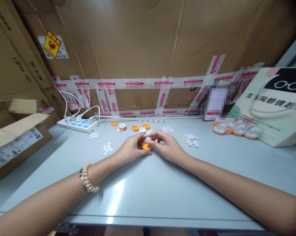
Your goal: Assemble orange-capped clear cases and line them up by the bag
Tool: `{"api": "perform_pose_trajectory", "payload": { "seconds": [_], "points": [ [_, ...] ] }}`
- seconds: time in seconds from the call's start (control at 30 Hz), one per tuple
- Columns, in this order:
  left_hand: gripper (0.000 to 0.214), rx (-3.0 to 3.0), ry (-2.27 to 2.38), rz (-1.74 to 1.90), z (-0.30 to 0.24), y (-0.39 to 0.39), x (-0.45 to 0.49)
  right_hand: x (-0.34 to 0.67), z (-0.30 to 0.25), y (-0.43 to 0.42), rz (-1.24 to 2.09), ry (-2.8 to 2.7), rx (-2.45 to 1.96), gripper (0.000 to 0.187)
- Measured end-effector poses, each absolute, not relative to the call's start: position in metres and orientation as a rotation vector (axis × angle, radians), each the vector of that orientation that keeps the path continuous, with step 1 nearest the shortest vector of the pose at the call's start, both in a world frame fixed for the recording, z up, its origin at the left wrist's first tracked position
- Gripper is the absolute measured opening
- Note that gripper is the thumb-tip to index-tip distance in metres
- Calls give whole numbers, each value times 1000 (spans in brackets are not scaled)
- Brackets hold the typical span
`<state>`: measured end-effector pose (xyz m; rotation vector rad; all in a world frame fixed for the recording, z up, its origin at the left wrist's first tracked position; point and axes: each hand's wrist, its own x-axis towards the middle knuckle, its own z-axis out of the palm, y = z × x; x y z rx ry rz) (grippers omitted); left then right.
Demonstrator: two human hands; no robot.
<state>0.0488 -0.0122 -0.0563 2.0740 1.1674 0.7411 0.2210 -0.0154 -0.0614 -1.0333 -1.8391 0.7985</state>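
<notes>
Pale grey tabletop (148,196) runs out of view at both sides, and at its middle the left hand (130,147) has its fingers curled about an orange cup (146,147), partly hiding it, while the right hand's (169,148) fingers pinch a small white part (148,140) above; whether the pieces touch cannot be told. Past them at twelve o'clock, a white disc (149,132) is half covered by the right hand, and clear cups (150,118) beyond are hard to make out; at two o'clock a phone (214,102) is pixelated.

White power strip (77,125), paper bag (277,119), cardboard box (19,131)
</notes>
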Motion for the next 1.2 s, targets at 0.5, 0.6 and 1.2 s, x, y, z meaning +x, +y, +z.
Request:
{"api": "perform_pose_trajectory", "payload": {
  "seconds": [0.5, 0.6, 1.2],
  "points": [
    [39, 1995, 1080, 825, -64, -9, 50, 219, -59, -15, 886, -1861, -1091, 8],
    [40, 1983, 1071, 830, -64, -10, 49, 218, -61, -13, 906, -1857, -1063, 5],
    [18, 2042, 1086, 733, -53, -13, 47, 256, -40, 38, 614, -1627, -1143, 24]
  ]
}}
